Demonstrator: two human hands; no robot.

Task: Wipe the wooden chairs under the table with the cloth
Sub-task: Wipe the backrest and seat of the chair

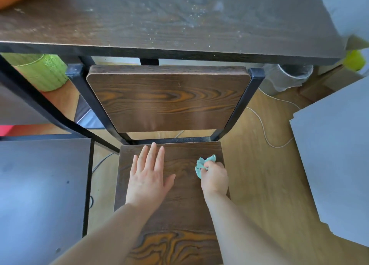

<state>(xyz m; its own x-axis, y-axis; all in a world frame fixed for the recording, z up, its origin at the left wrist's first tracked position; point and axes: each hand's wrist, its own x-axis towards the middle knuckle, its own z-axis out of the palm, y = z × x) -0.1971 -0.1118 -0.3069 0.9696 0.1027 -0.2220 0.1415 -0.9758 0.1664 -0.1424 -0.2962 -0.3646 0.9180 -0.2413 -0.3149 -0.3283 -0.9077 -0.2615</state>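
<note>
A wooden chair with a black metal frame stands in front of me, its backrest [167, 99] against the table edge and its seat [179, 210] below. My left hand [148, 177] lies flat on the seat's left part, fingers straight. My right hand [214, 178] grips a bunched teal cloth [201, 164] and presses it onto the seat near the right rear corner.
The dark wooden table [159, 25], dusty with specks, spans the top. A dark seat-like surface [40, 195] lies at the left. A green stool [44, 73], a clear-lined bin [287, 79] and a white cable [265, 129] lie on the wood floor. Grey furniture [335, 161] stands at right.
</note>
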